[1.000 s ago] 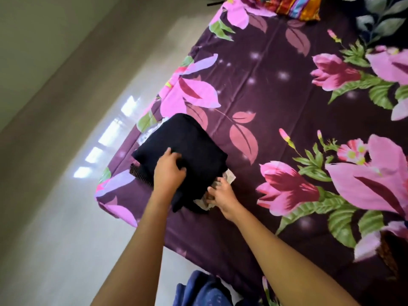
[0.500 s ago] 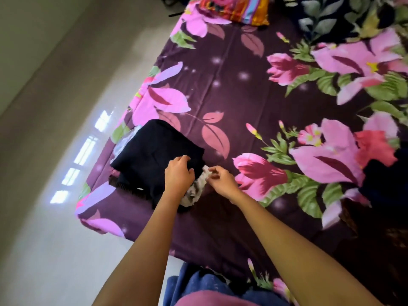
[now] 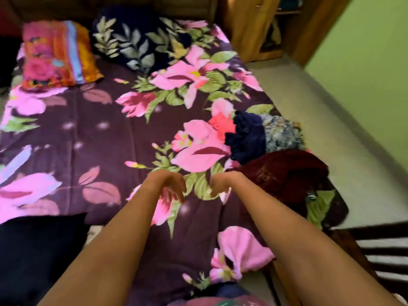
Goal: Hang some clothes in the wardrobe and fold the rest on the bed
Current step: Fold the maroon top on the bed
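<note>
At frame centre the left hand and right hand hover empty over the bed, fingers drooping loosely. A heap of clothes (navy, patterned, maroon) lies at middle right, and the wardrobe stands at upper right.

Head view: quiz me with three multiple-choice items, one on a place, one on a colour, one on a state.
1. Where is the clothes pile? A at the right edge of the bed; B on the floor; C on the pillow.
2. Colour of the garment nearest the right hand? A white; B maroon; C yellow.
3. What do the hands hold? A a hanger; B a shirt; C nothing.
1A, it lies along that edge; 2B, dark red cloth; 3C, left hand and right hand hang loose-fingered, empty.
</note>
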Demonstrator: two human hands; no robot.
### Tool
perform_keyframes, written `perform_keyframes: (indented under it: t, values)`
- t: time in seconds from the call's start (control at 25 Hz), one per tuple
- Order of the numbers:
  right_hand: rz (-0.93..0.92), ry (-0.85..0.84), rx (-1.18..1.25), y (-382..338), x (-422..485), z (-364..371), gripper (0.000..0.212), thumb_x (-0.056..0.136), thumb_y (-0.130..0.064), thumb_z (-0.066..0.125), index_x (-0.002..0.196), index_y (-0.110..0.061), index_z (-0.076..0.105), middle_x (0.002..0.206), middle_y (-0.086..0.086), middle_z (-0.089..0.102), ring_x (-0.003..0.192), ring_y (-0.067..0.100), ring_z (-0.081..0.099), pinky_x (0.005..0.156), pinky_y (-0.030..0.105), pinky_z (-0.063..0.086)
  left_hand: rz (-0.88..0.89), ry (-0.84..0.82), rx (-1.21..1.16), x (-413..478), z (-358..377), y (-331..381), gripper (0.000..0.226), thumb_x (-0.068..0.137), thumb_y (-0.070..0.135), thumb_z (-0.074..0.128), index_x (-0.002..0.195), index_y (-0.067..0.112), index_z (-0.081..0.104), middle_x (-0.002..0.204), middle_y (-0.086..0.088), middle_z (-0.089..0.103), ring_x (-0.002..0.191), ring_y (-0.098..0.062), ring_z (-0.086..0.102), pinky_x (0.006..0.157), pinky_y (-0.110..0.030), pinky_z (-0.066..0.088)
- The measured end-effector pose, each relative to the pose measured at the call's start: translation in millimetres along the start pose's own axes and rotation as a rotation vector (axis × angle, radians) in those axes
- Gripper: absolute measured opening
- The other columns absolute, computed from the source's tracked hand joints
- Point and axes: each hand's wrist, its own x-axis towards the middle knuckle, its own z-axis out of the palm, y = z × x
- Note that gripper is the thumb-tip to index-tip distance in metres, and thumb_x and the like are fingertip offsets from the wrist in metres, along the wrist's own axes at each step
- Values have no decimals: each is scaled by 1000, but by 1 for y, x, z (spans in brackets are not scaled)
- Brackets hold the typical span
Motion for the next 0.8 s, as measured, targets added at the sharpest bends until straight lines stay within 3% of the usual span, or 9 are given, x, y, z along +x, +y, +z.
perform_keyframes:
  t: [0.08, 0.2, 0.36, 0.56, 0.8]
  values:
    - [61, -64, 87, 51, -14, 3, 31, 90, -27, 62, 101, 2, 63, 84, 9, 58, 59, 18, 53, 36, 18, 40, 59, 55, 105, 22, -5, 51, 56, 79, 26, 75, 129, 16, 52, 90, 0, 64, 82, -18, 62, 70, -32, 53]
    - [94, -62, 200, 123, -25, 10, 41, 91, -30, 61, 116, 2, 59, 96, 11, 57, 76, 25, 58, 45, 21, 43, 176, 202, 258, 57, -7, 118, 59, 75, 33, 76, 128, 20, 54, 111, -2, 64, 102, -20, 59, 89, -32, 47]
    - [110, -10, 273, 199, -24, 17, 42, 92, -32, 59, 116, 3, 59, 95, 11, 58, 81, 25, 58, 47, 24, 41, 229, 158, 283, 101, 0, 177, 57, 79, 30, 74, 129, 14, 54, 124, -6, 60, 112, -23, 57, 92, -28, 43]
    - [158, 15, 324, 279, -8, 35, 47, 93, -34, 56, 126, -1, 52, 123, 18, 57, 107, 32, 59, 63, 31, 46, 240, 114, 314, 156, 7, 226, 54, 81, 31, 71, 129, 11, 55, 121, -6, 63, 112, -24, 57, 91, -29, 44]
    - [235, 54, 469, 341, 33, 68, 48, 91, -34, 59, 128, -5, 50, 133, 17, 50, 119, 33, 51, 94, 36, 45, 211, 142, 255, 212, 14, 261, 43, 84, 28, 66, 122, 10, 57, 116, -6, 64, 110, -24, 56, 86, -27, 42]
